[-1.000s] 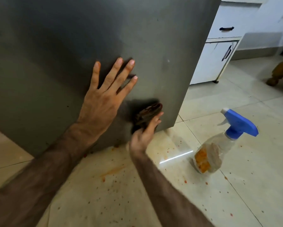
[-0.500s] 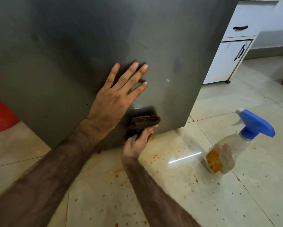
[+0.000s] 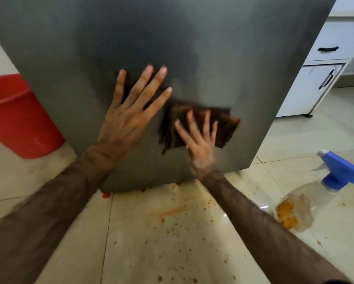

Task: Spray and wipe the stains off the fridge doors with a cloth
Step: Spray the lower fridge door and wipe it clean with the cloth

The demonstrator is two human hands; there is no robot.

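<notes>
From the head view: one grey fridge door (image 3: 192, 48), two hands, one cloth, one spray bottle, one bucket. The left hand (image 3: 129, 117) lies flat on the door with fingers spread apart, holding nothing. The right hand (image 3: 200, 144) presses the brown cloth (image 3: 223, 128) flat against the door's lower part, fingers splayed over it. The spray bottle (image 3: 319, 193) with a blue head stands on the spattered floor (image 3: 151, 232) to the right; I cannot tell how much liquid it holds. The red bucket (image 3: 18, 119) stands left, its inside hidden.
</notes>
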